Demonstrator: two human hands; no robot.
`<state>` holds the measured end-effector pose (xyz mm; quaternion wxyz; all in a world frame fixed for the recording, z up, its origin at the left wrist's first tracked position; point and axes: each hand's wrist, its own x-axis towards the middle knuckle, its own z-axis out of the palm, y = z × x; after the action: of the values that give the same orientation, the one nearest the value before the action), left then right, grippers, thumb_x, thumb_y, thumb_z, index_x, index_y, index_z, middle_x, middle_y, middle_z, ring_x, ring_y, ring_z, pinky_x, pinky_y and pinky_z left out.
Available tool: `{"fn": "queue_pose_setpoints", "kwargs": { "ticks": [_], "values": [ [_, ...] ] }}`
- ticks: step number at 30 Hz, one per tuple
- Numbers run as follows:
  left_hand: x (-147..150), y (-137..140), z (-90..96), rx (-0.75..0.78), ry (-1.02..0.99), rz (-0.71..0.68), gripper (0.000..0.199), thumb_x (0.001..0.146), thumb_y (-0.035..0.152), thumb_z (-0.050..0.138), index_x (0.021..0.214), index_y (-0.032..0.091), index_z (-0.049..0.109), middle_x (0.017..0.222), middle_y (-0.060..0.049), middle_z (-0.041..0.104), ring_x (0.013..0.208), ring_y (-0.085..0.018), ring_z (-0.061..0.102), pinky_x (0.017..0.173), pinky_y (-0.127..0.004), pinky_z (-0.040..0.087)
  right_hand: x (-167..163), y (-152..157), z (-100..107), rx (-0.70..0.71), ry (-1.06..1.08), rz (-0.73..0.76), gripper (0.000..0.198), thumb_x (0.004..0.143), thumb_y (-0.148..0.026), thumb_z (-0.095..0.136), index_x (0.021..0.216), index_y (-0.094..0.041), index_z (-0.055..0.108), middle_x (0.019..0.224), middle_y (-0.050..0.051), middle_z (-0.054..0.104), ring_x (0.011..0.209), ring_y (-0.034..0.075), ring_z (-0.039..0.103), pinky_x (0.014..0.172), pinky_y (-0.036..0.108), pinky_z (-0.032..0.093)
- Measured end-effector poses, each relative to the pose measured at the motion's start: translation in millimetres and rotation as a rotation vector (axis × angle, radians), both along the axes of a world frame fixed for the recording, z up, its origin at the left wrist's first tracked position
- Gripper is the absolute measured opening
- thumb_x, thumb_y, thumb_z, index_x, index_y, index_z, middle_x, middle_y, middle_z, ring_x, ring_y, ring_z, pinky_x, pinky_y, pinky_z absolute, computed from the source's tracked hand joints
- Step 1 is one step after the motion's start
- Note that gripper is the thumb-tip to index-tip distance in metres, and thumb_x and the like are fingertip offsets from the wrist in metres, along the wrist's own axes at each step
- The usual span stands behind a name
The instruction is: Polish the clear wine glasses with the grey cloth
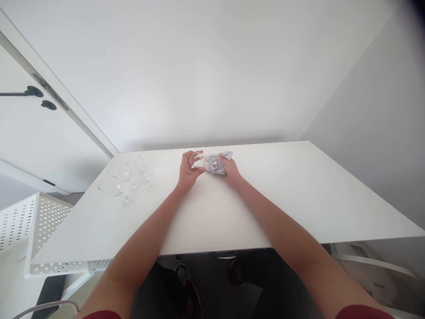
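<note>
My left hand curls around the bowl of a clear stemmed glass, thumb below and fingers above. The glass lies tilted on its side just over the far middle of the white table. Its foot end rests against a bunched light grey cloth. My right hand grips that cloth at the foot, with some of its fingers hidden by the folds. On the table's left side several clear stemmed glasses stand in a close group, their outlines faint against the white.
A white wall rises behind the table. To the left are a white door with a dark handle and a perforated white rack beside the table's edge. A pale curved object shows under the right front edge.
</note>
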<state>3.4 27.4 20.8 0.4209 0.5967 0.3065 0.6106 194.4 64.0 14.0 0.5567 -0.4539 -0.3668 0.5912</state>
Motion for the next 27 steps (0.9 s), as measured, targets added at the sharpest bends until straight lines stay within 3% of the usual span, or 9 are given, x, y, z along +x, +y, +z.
{"fn": "queue_pose_setpoints", "kwargs": {
  "ticks": [3,6,9,13,17,23,27],
  "values": [
    [-3,3,-0.2,-0.021,-0.055,-0.017,0.067,0.079,0.038,0.09,0.13,0.032,0.047,0.153,-0.012,0.053,0.135,-0.03,0.059,0.087,-0.035,0.059,-3,-5,10,-0.044,0.222,0.219,0.039,0.097,-0.058,0.058,0.11,-0.022,0.066,0.104,0.01,0.077,0.093,0.025,0.073,0.073,0.037,0.062],
    [-4,6,-3.0,-0.028,-0.106,-0.024,0.066,0.079,0.039,0.09,0.129,0.033,0.047,0.152,-0.01,0.053,0.132,-0.028,0.061,0.088,-0.036,0.06,-3,-9,17,-0.044,0.253,0.29,0.04,0.1,-0.06,0.055,0.112,-0.023,0.064,0.098,0.009,0.076,0.088,0.024,0.071,0.067,0.034,0.06],
    [-6,10,-7.6,-0.025,-0.137,-0.012,0.064,0.08,0.041,0.089,0.13,0.035,0.048,0.152,-0.009,0.055,0.128,-0.026,0.063,0.084,-0.034,0.062,-4,-10,16,0.03,0.233,0.287,0.036,0.094,-0.059,0.066,0.106,-0.025,0.063,0.092,0.005,0.073,0.081,0.021,0.067,0.062,0.03,0.056],
    [-8,12,-12.3,-0.043,-0.15,0.003,0.064,0.083,0.043,0.086,0.134,0.035,0.048,0.152,-0.009,0.056,0.129,-0.026,0.064,0.084,-0.032,0.064,-6,-12,13,0.183,0.186,0.248,0.047,0.085,-0.07,0.073,0.098,-0.026,0.062,0.089,0.001,0.066,0.078,0.017,0.06,0.061,0.026,0.05],
    [-8,11,-10.8,-0.103,-0.169,0.026,0.062,0.084,0.046,0.085,0.134,0.033,0.05,0.151,-0.009,0.057,0.131,-0.028,0.064,0.083,-0.032,0.065,-5,-18,14,0.36,0.043,0.161,0.048,0.089,-0.073,0.065,0.09,-0.025,0.058,0.086,0.0,0.057,0.08,0.016,0.055,0.069,0.027,0.046],
    [-9,10,-4.9,-0.174,-0.226,0.047,0.053,0.084,0.05,0.083,0.126,0.03,0.056,0.153,-0.008,0.056,0.134,-0.028,0.062,0.084,-0.029,0.064,-4,-21,13,0.586,-0.189,0.261,0.044,0.085,-0.058,0.078,0.1,-0.027,0.051,0.086,-0.002,0.048,0.073,0.016,0.046,0.067,0.029,0.043],
    [-9,11,-5.1,-0.212,-0.246,0.076,0.054,0.083,0.05,0.084,0.124,0.03,0.056,0.155,-0.008,0.055,0.137,-0.029,0.061,0.083,-0.029,0.063,-7,-17,7,0.669,-0.332,0.175,0.039,0.092,-0.06,0.068,0.102,-0.025,0.053,0.101,0.003,0.054,0.083,0.017,0.049,0.075,0.033,0.046]
  ]
}}
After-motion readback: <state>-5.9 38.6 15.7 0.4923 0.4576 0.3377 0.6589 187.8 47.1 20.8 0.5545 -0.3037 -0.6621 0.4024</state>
